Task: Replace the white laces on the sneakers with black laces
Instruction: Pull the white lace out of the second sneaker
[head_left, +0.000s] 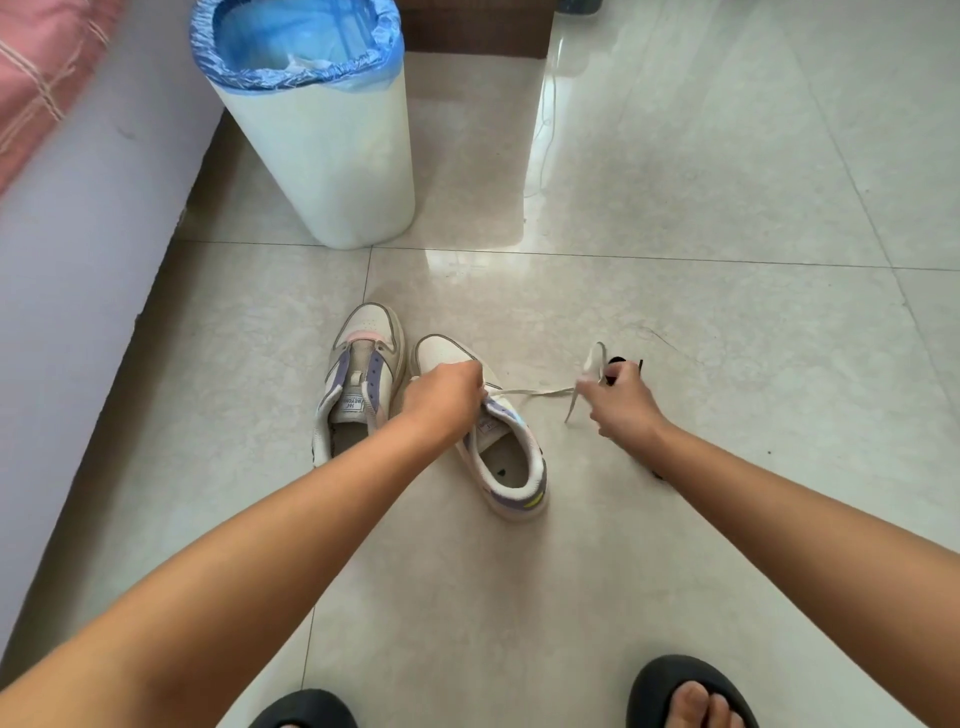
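Slippers: black pair (685, 691) at the bottom edge, toes showing.
Left hand (447, 397): curled down on the right sneaker (498, 447), gripping it at the lacing.
Right hand (621, 402): fingers pinched on the white lace (540, 391), drawn out taut from that sneaker.
Black laces (621, 364): partly hidden just beyond the right hand.
Left sneaker (361, 379): beside its mate, lace-free.
Trash bin (332, 150): white, blue liner, further back on the tiled floor (727, 260).

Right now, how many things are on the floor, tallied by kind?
White low-top sneakers: 2
White flat lace, being pulled out: 1
Black laces, partly hidden: 1 bundle
White plastic bin with blue liner: 1
Total: 5
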